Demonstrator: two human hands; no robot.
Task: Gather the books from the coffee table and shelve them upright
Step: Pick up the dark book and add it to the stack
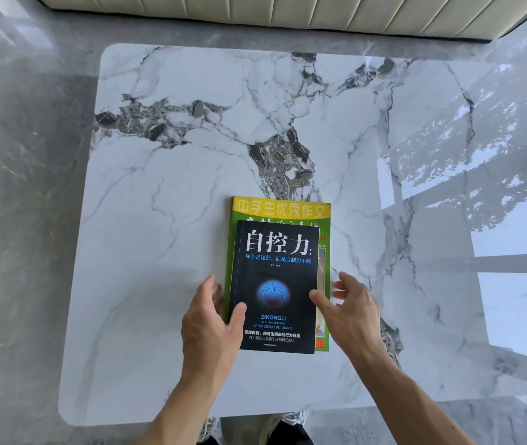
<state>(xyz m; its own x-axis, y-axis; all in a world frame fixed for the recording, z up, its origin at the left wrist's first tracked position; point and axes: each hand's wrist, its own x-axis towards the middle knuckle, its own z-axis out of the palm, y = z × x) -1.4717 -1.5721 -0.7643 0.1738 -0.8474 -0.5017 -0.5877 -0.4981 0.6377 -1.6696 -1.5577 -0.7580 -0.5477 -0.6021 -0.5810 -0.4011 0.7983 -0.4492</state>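
A black book (pixel 275 285) lies flat on a larger green and yellow book (pixel 280 209), the pair stacked toward the near edge of the marble coffee table (pixel 165 175), about midway along it. The left hand (pixel 212 319) flanks the stack with its thumb on the black cover, and the right hand (pixel 350 311) flanks it too; both are spread and grasp nothing yet. To lift cleanly, I would square the two books, slide fingers beneath the green one from both sides and pinch the pair together.
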